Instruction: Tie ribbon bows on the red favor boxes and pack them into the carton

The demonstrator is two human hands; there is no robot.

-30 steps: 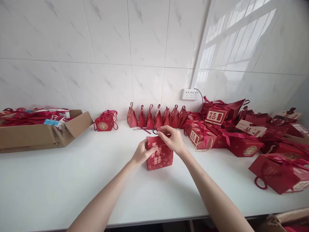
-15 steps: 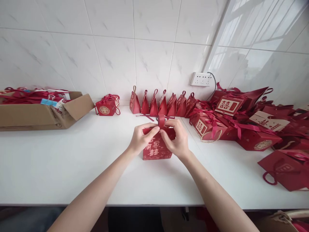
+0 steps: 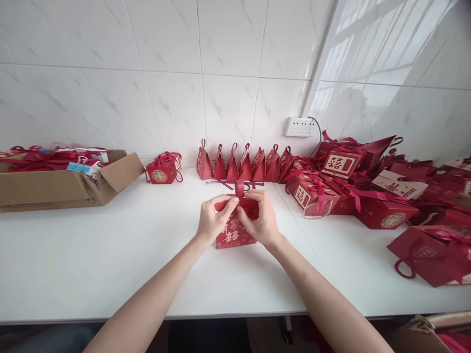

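Observation:
A red gift box (image 3: 235, 234) with pale printed characters stands upright on the white table in front of me. A red ribbon loop (image 3: 239, 189) rises from its top. My left hand (image 3: 216, 215) is closed on the upper left of the box, thumb and fingers pinching beside the loop's base. From the other side, my right hand (image 3: 262, 215) grips the upper right edge, its thumb near the left one. The fingers behind the box are partly hidden. Just beyond the hands, thin dark red ribbon pieces (image 3: 221, 184) lie on the table.
Several pointed red boxes (image 3: 232, 169) line the wall. One red box (image 3: 162, 171) with a bow sits left of them. A cardboard box (image 3: 47, 189) full of red items stands far left. Many red boxes (image 3: 386, 211) pile up on the right. A power strip (image 3: 302, 127) is on the wall.
The view has shifted slightly, so the wall and the row of boxes appear lower. Both hands keep hold of the gift box at its top, with little visible finger movement.

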